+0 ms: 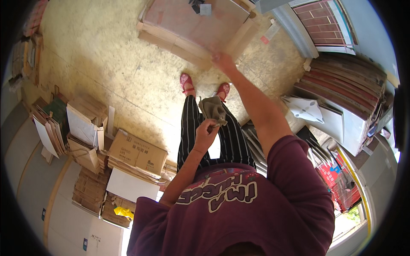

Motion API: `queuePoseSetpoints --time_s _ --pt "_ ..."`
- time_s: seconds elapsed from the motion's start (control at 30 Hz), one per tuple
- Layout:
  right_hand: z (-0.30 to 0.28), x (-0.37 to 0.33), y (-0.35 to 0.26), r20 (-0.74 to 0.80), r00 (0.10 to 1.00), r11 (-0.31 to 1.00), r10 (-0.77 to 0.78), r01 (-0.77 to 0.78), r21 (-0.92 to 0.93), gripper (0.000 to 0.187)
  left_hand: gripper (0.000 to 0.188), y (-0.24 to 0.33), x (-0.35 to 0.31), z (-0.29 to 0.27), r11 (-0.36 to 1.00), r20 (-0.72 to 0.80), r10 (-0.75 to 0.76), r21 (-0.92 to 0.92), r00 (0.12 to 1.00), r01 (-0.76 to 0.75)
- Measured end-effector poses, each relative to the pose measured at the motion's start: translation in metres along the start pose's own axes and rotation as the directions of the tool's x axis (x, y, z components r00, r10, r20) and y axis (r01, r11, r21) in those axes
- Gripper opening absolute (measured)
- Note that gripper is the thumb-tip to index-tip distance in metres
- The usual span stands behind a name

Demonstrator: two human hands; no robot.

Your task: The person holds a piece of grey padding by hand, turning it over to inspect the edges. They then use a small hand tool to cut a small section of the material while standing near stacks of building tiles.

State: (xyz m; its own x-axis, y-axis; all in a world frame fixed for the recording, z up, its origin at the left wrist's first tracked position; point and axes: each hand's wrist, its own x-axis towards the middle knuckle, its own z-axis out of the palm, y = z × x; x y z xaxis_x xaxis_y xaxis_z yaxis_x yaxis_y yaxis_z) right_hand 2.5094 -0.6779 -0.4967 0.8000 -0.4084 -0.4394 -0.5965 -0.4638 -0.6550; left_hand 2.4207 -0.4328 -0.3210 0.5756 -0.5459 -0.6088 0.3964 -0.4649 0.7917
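Observation:
My left hand (206,135) is closed on a crumpled grey-green cloth (213,110), which hangs in front of my striped trousers. Stretched forward, my right hand (223,62) is over the near right edge of a large flat panel (188,19) with a brownish, smooth top. Its fingers are smeared by motion, so their hold does not show, nor whether they touch the panel. Cardboard (171,42) runs along the panel's near side. A small pale square (205,10) and a dark object (196,7) lie on top.
Left of me, a brown carton (137,151) lies near stacks of boxed tiles (85,121). At right, many slabs and tiles lean in a row (341,89), with a patterned white tile (304,109) in front. A pale strip (271,30) lies on the yellowish floor (106,42).

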Motion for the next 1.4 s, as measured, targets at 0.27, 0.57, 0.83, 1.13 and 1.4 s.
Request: queuePoseSetpoints --time_s 0.27,0.57,0.83,1.13,1.4 --pt "-0.020 -0.162 0.025 0.254 0.898 0.882 0.359 -0.415 0.224 0.031 0.011 0.031 -0.008 0.007 1.000 -0.009 -0.007 -0.017 1.000 0.006" --pt "-0.086 -0.261 0.050 0.290 0.813 0.703 0.505 -0.582 0.409 0.032 0.011 0.066 -0.039 0.017 0.994 -0.023 0.111 0.012 0.994 -0.111" --pt "-0.182 -0.252 -0.047 0.263 0.935 0.673 0.239 -0.355 0.649 0.031 0.009 0.105 -0.094 0.016 0.989 -0.076 0.134 0.073 0.988 -0.129" --pt "-0.280 -0.304 -0.232 0.162 0.935 0.572 -0.315 0.051 0.819 0.018 0.011 0.120 -0.133 0.010 0.977 -0.201 0.207 0.085 0.958 -0.193" --pt "-0.305 -0.362 -0.343 0.086 0.389 0.138 -0.917 0.106 0.985 0.040 0.010 0.107 -0.167 -0.012 0.975 -0.287 0.220 0.026 0.932 -0.222"
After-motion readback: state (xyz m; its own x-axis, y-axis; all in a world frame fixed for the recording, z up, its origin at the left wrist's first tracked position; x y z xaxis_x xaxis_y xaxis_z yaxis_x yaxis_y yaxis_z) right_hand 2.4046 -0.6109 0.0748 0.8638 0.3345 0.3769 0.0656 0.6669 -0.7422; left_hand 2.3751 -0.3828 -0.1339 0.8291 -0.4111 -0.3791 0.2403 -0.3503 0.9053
